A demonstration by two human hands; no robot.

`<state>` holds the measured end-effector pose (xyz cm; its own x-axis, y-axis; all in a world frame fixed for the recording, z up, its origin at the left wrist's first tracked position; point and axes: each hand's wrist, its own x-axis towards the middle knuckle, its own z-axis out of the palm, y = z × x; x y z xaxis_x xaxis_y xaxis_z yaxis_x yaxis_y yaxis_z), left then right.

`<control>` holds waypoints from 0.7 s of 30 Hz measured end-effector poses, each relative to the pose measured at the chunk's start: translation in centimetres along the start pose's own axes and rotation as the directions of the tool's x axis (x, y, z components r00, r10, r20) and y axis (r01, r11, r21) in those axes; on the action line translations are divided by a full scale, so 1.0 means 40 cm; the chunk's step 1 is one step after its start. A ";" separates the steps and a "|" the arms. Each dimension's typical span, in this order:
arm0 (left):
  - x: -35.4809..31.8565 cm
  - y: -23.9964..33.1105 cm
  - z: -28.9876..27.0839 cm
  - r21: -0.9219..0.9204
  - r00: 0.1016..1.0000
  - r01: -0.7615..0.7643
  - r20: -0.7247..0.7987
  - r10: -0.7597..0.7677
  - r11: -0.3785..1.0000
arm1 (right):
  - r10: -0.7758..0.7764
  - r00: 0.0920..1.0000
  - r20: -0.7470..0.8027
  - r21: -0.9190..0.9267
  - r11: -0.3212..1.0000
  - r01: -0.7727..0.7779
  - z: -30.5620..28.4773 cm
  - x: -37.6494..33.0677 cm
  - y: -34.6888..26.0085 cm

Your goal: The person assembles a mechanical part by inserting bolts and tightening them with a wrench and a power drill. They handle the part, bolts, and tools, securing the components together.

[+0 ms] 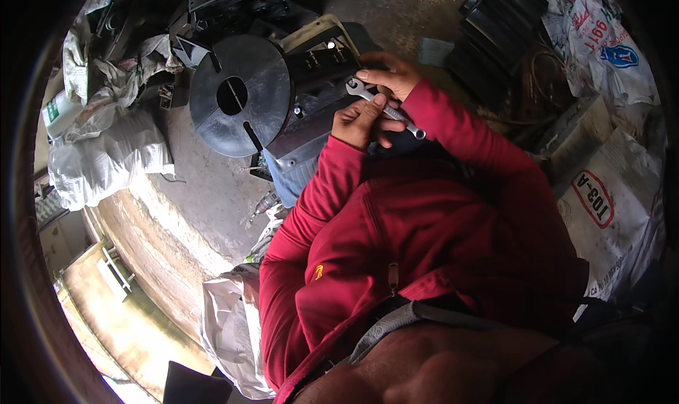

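Observation:
A silver combination wrench (396, 114) lies slantwise across my two hands, above my lap. Its open jaw points up and to the left, its ring end down and to the right. My left hand (356, 123) is closed on the shank, the thumb lying along the top. My right hand (396, 77) curls round the wrench near the open jaw, and its palm side is partly hidden. Just left of the hands stands a dark machine (311, 114) bearing a large round grey disc (265, 71) with a centre hole and slots. Neither hand touches the disc.
A beige-rimmed frame (311, 30) and dark metal parts lie beyond the disc. Black curved pieces (502, 32) sit at the far right. White printed sacks (605, 213) line the right side. Plastic-wrapped bundles (106, 156) lie left, and a white bag (230, 326) is near me.

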<state>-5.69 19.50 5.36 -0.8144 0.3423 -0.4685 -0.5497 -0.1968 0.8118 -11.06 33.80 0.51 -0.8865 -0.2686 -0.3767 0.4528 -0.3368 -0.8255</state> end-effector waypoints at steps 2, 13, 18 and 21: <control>0.002 -0.001 -0.006 -0.001 0.999 0.035 0.009 -0.035 0.999 | 0.043 0.998 0.044 0.000 0.999 -0.043 0.001 -0.018 -0.026; -0.097 0.077 -0.072 0.269 0.995 0.095 -0.048 -0.085 0.959 | 0.069 0.997 -0.042 0.032 0.997 -0.068 0.034 -0.050 -0.036; -0.068 0.040 -0.047 0.144 0.998 0.067 -0.019 -0.065 0.987 | 0.044 0.998 -0.054 0.041 0.998 -0.042 0.038 -0.052 -0.037; -0.041 0.015 -0.034 0.071 0.997 0.069 0.025 -0.071 0.995 | 0.056 0.997 -0.050 0.004 0.998 -0.056 0.041 -0.050 -0.048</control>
<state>-4.93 17.56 6.14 -0.7687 0.3781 -0.5160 -0.5899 -0.1069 0.8004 -10.00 33.52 3.53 -0.8635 -0.2415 -0.4428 0.5019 -0.3245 -0.8018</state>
